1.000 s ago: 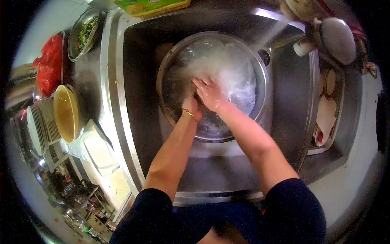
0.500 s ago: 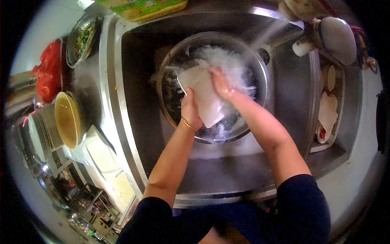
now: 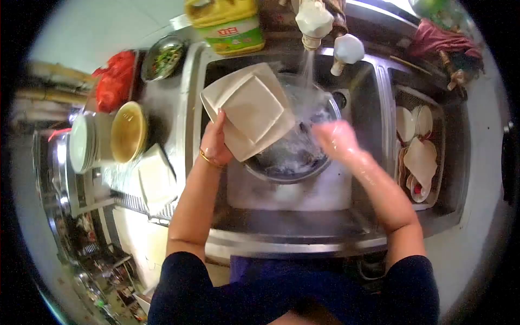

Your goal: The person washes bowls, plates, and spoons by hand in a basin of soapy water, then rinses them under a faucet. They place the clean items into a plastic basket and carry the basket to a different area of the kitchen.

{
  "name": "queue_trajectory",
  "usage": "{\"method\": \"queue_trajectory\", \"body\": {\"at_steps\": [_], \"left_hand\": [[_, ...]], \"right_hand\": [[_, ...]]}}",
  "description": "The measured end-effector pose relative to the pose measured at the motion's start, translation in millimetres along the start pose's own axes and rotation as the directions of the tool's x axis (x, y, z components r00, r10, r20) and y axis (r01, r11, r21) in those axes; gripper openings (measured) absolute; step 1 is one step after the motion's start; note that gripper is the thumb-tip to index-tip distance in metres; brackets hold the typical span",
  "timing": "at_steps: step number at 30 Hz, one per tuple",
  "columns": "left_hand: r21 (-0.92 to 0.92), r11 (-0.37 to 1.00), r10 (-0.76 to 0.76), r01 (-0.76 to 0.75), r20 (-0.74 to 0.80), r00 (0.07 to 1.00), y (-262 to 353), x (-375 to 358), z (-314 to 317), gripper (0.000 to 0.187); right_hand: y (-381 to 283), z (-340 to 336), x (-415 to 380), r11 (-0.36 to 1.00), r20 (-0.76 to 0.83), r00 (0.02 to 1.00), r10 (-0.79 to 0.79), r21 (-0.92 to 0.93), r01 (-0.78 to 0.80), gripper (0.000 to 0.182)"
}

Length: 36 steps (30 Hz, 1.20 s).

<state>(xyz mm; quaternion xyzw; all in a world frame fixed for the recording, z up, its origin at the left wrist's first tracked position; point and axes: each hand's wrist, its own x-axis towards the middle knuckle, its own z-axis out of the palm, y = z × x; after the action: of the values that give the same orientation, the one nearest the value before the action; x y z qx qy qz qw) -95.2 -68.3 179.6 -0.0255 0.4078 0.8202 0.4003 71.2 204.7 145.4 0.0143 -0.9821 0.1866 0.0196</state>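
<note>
My left hand (image 3: 215,144) grips a square white plate (image 3: 253,111) by its lower-left edge. The plate is tilted, with its raised inner square facing me, above the left part of a round metal basin (image 3: 292,177). Apart from the plate, my right hand (image 3: 337,141) hangs wet over the basin's right side, its fingers smeared by motion. Water runs from a tap (image 3: 314,24) into the basin, and the plate hides part of the basin's left side.
The right sink compartment holds a rack (image 3: 441,179) of dishes. Stacked plates (image 3: 81,143), a yellowish bowl (image 3: 128,131), a red bag (image 3: 115,81) and a dish of chopped greens (image 3: 165,58) stand on the left. A yellow jug (image 3: 230,27) stands behind the sink.
My left hand has lifted the plate out of the basin's spray, up and to the left. My right hand has come off the plate and moved right. The view has shifted too.
</note>
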Motion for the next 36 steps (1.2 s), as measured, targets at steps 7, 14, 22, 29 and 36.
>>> {"method": "queue_trajectory", "body": {"at_steps": [7, 14, 22, 29, 36], "left_hand": [[0.211, 0.963, 0.185, -0.168, -0.063, 0.981, 38, -104, 84, 0.043], [0.615, 0.751, 0.453, -0.241, -0.215, 0.865, 13, -178, 68, 0.025], [0.956, -0.291, 0.813, 0.031, 0.230, 0.534, 49, -275, -15, 0.034], [0.911, -0.405, 0.460, 0.075, 0.132, 0.878, 63, -251, -165, 0.046], [0.919, 0.344, 0.913, 0.190, -0.375, 0.159, 74, -255, -291, 0.073]], "right_hand": [[-68, -223, 91, 0.735, -0.431, 0.636, -0.640, -0.585, 0.344, 0.029], [-86, -233, 129, 0.705, 0.128, 0.984, -0.127, -0.686, 0.180, 0.028], [-143, -220, 107, 0.819, 0.031, 0.979, 0.201, -0.554, -0.150, 0.047], [-149, -130, 23, 0.747, -0.355, 0.898, -0.262, -0.664, -0.044, 0.058], [-266, 24, 4, 0.990, -0.041, 0.997, 0.059, 0.131, -0.053, 0.050]]}}
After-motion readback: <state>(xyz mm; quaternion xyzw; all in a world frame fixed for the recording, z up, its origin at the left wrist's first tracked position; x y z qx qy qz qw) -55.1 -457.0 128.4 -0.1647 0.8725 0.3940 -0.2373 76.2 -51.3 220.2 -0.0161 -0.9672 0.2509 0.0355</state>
